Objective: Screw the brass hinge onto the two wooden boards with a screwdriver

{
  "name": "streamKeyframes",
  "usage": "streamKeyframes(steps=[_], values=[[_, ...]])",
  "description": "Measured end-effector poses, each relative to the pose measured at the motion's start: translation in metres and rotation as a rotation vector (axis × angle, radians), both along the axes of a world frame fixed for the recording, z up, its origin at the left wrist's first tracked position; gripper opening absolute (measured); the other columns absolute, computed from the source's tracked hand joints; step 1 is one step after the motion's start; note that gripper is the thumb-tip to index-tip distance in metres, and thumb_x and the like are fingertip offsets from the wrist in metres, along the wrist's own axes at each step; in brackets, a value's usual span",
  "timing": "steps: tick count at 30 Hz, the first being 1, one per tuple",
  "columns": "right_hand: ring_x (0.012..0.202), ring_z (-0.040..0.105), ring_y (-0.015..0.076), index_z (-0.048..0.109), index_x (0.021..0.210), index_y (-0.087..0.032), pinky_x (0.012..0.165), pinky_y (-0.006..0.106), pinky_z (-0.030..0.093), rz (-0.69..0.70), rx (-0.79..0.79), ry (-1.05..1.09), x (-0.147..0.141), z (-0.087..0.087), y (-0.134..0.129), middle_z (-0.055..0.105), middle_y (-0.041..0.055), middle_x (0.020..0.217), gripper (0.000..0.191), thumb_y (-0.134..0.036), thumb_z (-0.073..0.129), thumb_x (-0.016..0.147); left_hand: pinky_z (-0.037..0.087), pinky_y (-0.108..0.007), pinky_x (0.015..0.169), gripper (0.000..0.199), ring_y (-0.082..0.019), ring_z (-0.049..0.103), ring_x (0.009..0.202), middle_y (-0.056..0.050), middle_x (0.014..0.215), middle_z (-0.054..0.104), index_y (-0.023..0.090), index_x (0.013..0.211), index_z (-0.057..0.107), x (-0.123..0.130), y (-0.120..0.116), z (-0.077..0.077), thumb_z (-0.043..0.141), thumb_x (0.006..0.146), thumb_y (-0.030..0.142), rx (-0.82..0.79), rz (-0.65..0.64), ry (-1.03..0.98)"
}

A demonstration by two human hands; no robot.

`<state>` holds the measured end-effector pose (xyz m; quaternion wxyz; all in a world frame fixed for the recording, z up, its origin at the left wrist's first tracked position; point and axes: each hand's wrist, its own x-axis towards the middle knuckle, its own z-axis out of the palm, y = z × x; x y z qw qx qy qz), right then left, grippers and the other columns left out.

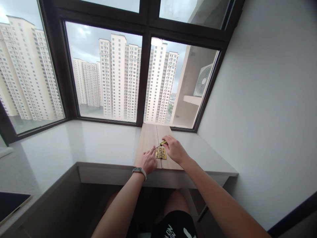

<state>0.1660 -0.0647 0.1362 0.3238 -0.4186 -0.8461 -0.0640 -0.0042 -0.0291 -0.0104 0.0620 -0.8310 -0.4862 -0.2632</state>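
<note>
Two pale wooden boards [148, 135] lie side by side on the white sill, with a narrow seam between them. A brass-coloured hinge [161, 153] sits across that seam near the front. My right hand [176, 151] is closed around the yellow and black handle of a screwdriver [163, 142]. Its thin shaft slants down to the left, above the hinge's upper left edge. My left hand [148, 162] rests on the left board beside the hinge, fingers stretched forward, with the index fingertip close to the screwdriver's tip. Whether a screw is at the tip is too small to see.
The white sill [106, 142] has a front edge just before the boards. Dark-framed windows [146, 79] rise behind it, and a white wall [260, 99] stands at the right. A dark flat device [12, 205] lies at the lower left. My legs are under the sill.
</note>
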Motion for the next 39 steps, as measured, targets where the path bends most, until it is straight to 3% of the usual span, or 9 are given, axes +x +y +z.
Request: streamKeyframes(steps=[8, 16, 22, 30, 36, 39], values=[[0.091, 0.063, 0.0205, 0.061, 0.109, -0.020, 0.084, 0.033, 0.052, -0.041, 0.009, 0.017, -0.001, -0.008, -0.005, 0.064, 0.0084, 0.105, 0.016, -0.015, 0.055, 0.096, 0.042, -0.044, 0.103, 0.063, -0.031, 0.054, 0.130, -0.017, 0.164, 0.031, 0.016, 0.157, 0.032, 0.001, -0.001, 0.001, 0.042, 0.095, 0.026, -0.007, 0.016, 0.021], [0.082, 0.063, 0.0207, 0.061, 0.103, -0.020, 0.079, 0.033, 0.053, -0.102, 0.046, 0.210, -0.004, -0.024, -0.001, 0.065, 0.0068, 0.096, 0.009, -0.024, 0.061, 0.095, 0.043, -0.043, 0.103, 0.061, -0.029, 0.057, 0.126, -0.016, 0.163, 0.032, 0.017, 0.155, 0.034, 0.001, 0.002, -0.001, 0.042, 0.095, 0.026, 0.000, 0.011, 0.015], [0.092, 0.065, 0.0211, 0.062, 0.115, -0.023, 0.086, 0.034, 0.053, 0.027, 0.020, 0.238, -0.006, -0.030, -0.008, 0.065, 0.0071, 0.104, 0.021, -0.016, 0.054, 0.096, 0.043, -0.043, 0.103, 0.061, -0.029, 0.056, 0.128, -0.016, 0.163, 0.034, 0.017, 0.156, 0.033, 0.001, 0.002, -0.002, 0.041, 0.096, 0.024, 0.004, 0.004, 0.016], [0.103, 0.063, 0.0222, 0.061, 0.122, -0.025, 0.094, 0.036, 0.051, 0.036, 0.029, 0.317, -0.010, -0.044, -0.017, 0.066, 0.0075, 0.108, 0.032, -0.012, 0.047, 0.096, 0.042, -0.044, 0.105, 0.060, -0.029, 0.054, 0.131, -0.014, 0.163, 0.034, 0.018, 0.155, 0.036, 0.001, 0.003, -0.003, 0.040, 0.095, 0.024, -0.007, 0.011, 0.020], [0.089, 0.066, 0.0223, 0.061, 0.116, -0.022, 0.084, 0.036, 0.056, -0.081, 0.034, 0.467, -0.016, -0.058, -0.022, 0.066, 0.0093, 0.104, 0.021, -0.026, 0.056, 0.096, 0.042, -0.043, 0.106, 0.059, -0.028, 0.053, 0.132, -0.013, 0.163, 0.035, 0.019, 0.154, 0.038, 0.000, 0.000, 0.000, 0.041, 0.095, 0.024, -0.008, -0.005, 0.032], [0.092, 0.066, 0.0228, 0.062, 0.112, -0.022, 0.086, 0.037, 0.056, -0.088, 0.040, 0.494, -0.018, -0.062, -0.022, 0.067, 0.0099, 0.104, 0.018, -0.026, 0.054, 0.097, 0.041, -0.043, 0.107, 0.061, -0.028, 0.052, 0.133, -0.014, 0.162, 0.036, 0.018, 0.154, 0.038, 0.000, 0.000, 0.001, 0.042, 0.094, 0.023, -0.002, -0.005, 0.037]])
